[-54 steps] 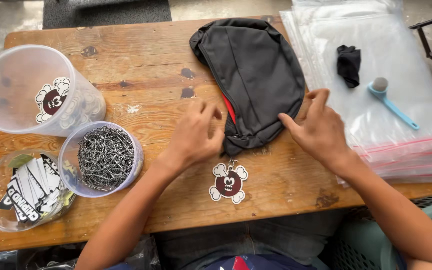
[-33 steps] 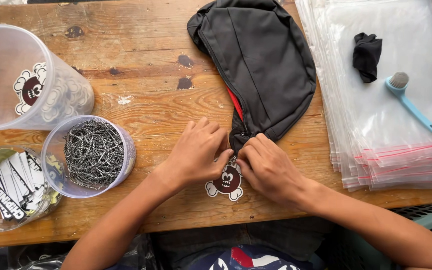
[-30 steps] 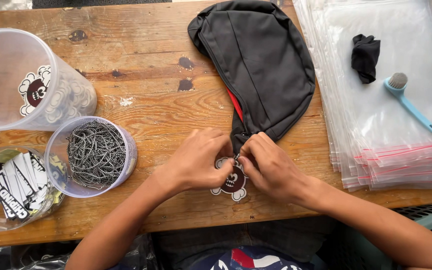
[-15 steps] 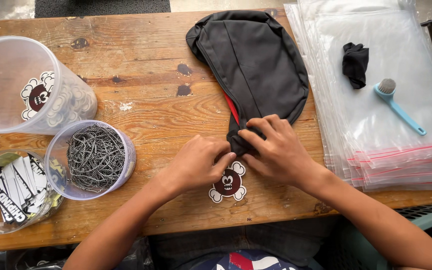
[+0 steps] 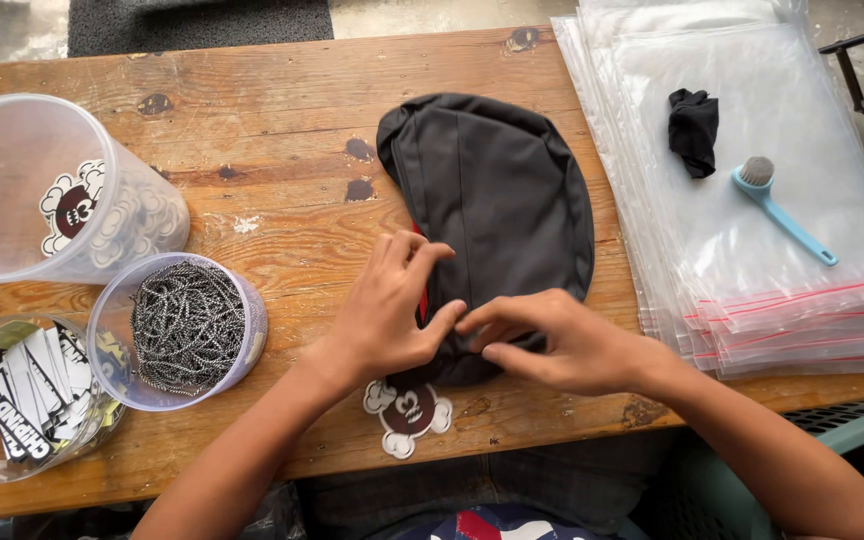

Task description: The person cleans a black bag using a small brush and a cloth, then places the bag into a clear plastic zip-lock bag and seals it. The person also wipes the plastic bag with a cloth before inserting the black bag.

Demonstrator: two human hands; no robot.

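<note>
Both hands are pressed on the near end of a dark grey pouch (image 5: 497, 215): the left hand (image 5: 392, 315) lies with fingers curled at its red-lined edge, the right hand (image 5: 552, 340) pinches the fabric beside it. Just below the hands a cartoon sticker (image 5: 407, 412) is seen. Left of them stands a tub of metal chains (image 5: 184, 325); to the right, stacked clear bags (image 5: 802, 270).

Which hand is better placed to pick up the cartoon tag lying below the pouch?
Probably left. The left hand rests on the pouch edge directly above the tag, while the right hand lies further to the side, fingertips pressing the pouch.
</note>
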